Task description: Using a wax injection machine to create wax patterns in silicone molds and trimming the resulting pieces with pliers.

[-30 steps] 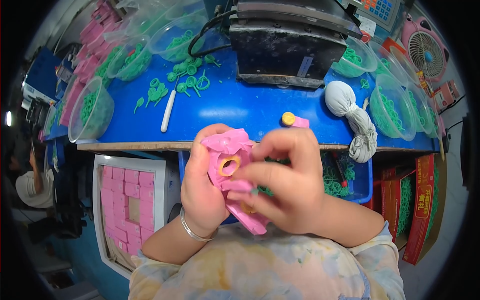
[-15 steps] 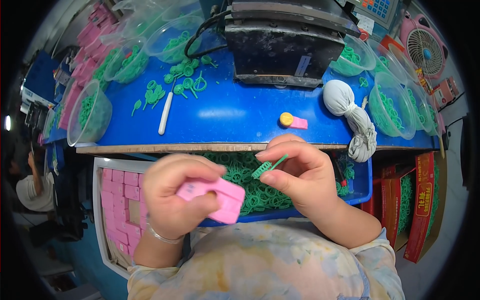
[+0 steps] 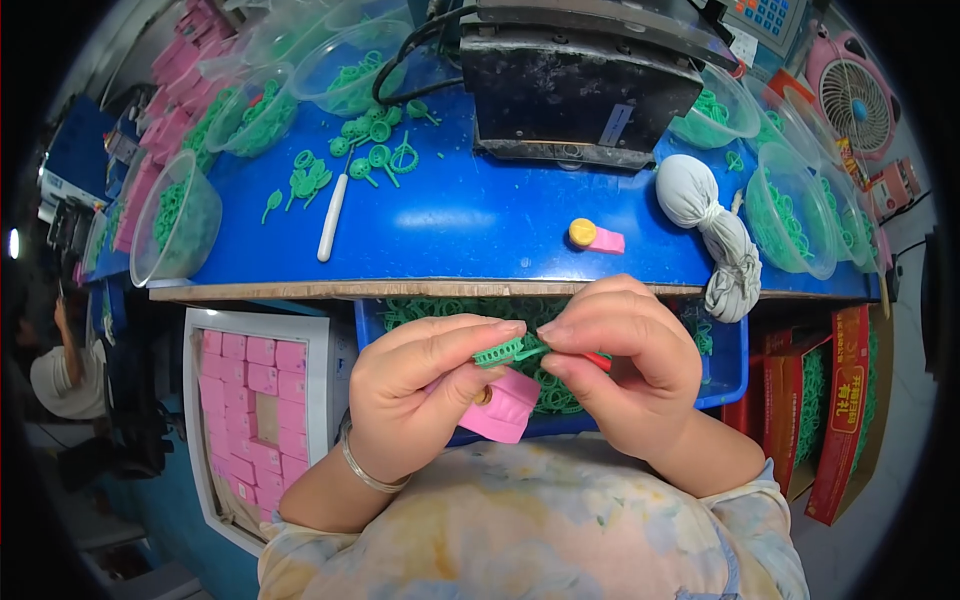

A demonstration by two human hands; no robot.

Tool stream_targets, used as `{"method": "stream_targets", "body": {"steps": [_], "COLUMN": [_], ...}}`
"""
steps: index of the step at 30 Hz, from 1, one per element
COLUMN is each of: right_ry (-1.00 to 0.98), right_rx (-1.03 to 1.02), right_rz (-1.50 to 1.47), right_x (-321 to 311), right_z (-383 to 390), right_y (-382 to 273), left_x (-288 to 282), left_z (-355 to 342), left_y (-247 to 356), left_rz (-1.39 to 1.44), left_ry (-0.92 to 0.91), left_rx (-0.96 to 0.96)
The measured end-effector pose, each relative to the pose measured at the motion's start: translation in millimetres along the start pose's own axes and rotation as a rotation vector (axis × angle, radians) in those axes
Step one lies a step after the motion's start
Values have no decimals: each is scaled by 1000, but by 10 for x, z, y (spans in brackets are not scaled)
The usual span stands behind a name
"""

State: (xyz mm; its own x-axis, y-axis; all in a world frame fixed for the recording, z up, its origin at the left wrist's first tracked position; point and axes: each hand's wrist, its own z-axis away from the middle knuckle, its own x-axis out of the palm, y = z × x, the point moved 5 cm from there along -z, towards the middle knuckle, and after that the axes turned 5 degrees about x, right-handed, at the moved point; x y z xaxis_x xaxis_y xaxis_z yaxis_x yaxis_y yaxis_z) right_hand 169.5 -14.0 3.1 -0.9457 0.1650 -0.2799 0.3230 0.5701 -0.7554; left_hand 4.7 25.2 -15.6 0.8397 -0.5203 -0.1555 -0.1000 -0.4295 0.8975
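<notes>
My left hand (image 3: 425, 385) pinches a green wax ring (image 3: 498, 354) between thumb and index finger. Its row of small holes faces up. The same hand also holds a pink rubber mould block (image 3: 497, 410), with a brass-coloured hole near the thumb. Close on the right, my right hand (image 3: 632, 360) is closed, its fingertips by the ring's thin green stem (image 3: 533, 349). A slim red-handled tool (image 3: 599, 361) shows under those fingers; its far end is hidden. Beneath both hands lies a blue tray (image 3: 735, 360) heaped with green wax rings (image 3: 555, 395).
On the blue table (image 3: 450, 240) lie a white-handled tool (image 3: 333, 220), loose green pieces (image 3: 378, 155), a pink piece with a yellow cap (image 3: 597, 237) and a tied white cloth bag (image 3: 700, 215). A black machine (image 3: 580, 90) stands behind. Pink blocks (image 3: 235, 400) fill a white-framed box at left.
The green ring has passed from my right hand to my left fingertips. My left hand with the pink mould has moved right, and a red-handled tool now shows in my right hand.
</notes>
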Motion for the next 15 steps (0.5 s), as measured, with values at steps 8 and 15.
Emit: {"method": "stream_targets", "body": {"steps": [8,15], "right_ry": [-52,-6], "right_rx": [-161,-170], "right_rz": [160,103], "right_x": [-7,25], "right_z": [-44,-29], "right_y": [-151,-183], "left_x": [19,20], "left_z": [7,7], "left_y": [21,7], "left_rz": [4,-11], "left_ry": [75,28], "left_rx": [-91,-74]}}
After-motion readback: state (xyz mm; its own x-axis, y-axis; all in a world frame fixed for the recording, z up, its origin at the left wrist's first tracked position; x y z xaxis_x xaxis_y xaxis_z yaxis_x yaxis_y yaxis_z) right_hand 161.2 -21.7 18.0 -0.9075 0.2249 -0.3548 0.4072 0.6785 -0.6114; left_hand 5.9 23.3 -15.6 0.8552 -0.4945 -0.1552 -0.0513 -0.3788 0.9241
